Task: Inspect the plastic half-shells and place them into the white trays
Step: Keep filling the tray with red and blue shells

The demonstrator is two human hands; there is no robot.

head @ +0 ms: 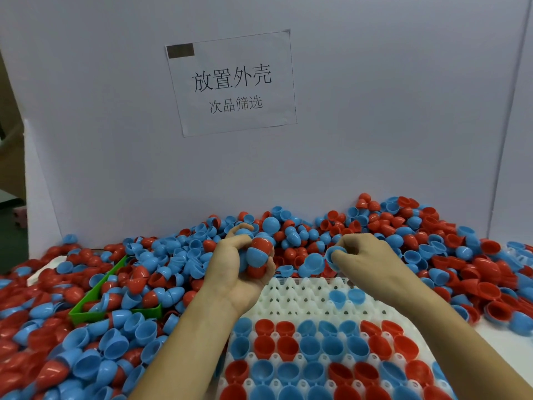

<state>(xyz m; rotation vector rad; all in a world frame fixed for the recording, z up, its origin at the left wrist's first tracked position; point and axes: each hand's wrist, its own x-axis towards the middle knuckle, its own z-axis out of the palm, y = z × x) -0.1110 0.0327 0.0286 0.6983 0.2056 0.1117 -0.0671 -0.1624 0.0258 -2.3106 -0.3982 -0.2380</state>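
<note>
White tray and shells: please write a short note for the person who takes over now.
Left hand: closed around several red and blue shells.
Right hand: pinches one blue shell above the far edge of the white tray.
Done: near rows of the tray are filled.
Left: far rows are mostly empty, holding only two blue shells; a loose pile surrounds the tray.

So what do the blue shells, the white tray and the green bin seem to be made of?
Blue shells: thin moulded plastic, smooth and slightly glossy, with soft highlights.
White tray: moulded white plastic by its look, matte, with formed cups and holes.
Green bin: probably rigid plastic; thin straight walls, even colour.
</note>
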